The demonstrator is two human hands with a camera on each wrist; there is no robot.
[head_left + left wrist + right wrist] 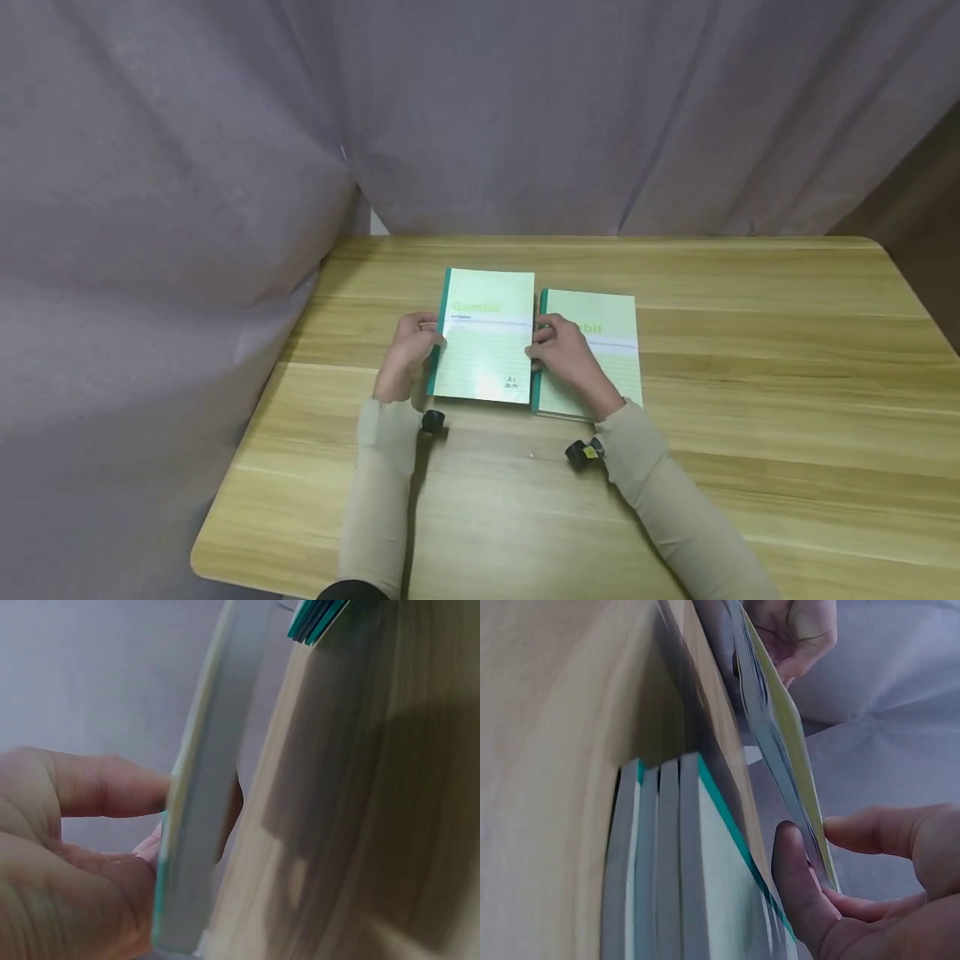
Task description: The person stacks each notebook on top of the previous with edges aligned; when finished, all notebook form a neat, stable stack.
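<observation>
A pale green notebook (pixel 487 337) with a dark green spine is held slightly off the wooden table (pixel 750 375) between both hands. My left hand (pixel 426 333) pinches its spine edge, with the thumb on top and fingers underneath, as the left wrist view shows (pixel 150 825). My right hand (pixel 543 343) pinches the opposite edge (pixel 810 840) and hovers over a stack of similar green notebooks (pixel 607 350) lying just to the right. In the right wrist view the stack (pixel 675 870) lies flat while the held notebook (pixel 780 742) tilts above it.
Grey curtain fabric (pixel 225 208) hangs behind the table and along its left side. The table's rounded front-left corner (pixel 206 558) is near my left sleeve. Bare wood stretches to the right of the stack.
</observation>
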